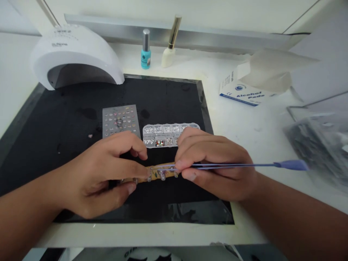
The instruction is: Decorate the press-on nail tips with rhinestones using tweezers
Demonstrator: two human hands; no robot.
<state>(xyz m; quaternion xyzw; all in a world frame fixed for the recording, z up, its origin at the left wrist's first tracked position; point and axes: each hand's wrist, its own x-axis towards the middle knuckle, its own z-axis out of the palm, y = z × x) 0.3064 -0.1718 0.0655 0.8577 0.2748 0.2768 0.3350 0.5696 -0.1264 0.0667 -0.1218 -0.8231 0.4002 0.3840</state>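
Note:
My left hand [100, 177] is closed around the left end of a yellowish strip [155, 173] that carries several small clear false nails [162, 175]. My right hand [217, 159] pinches a pair of thin purple tweezers [290, 165] near their tips. The tips point left and lie over the strip, close to my left fingers; whether they grip anything is too small to tell. Just beyond my hands sits a clear compartment case [163, 135] of rhinestones, its right end partly hidden by my right hand. A grey sticker sheet [108, 113] lies behind my left hand.
A black mat [168, 94] covers the white table. At the back stand a white nail lamp [81, 50], a turquoise polish bottle [146, 58] and a cream bottle [168, 56]. An alcohol pads box [239, 87] and a blurred clear container [315, 141] are on the right.

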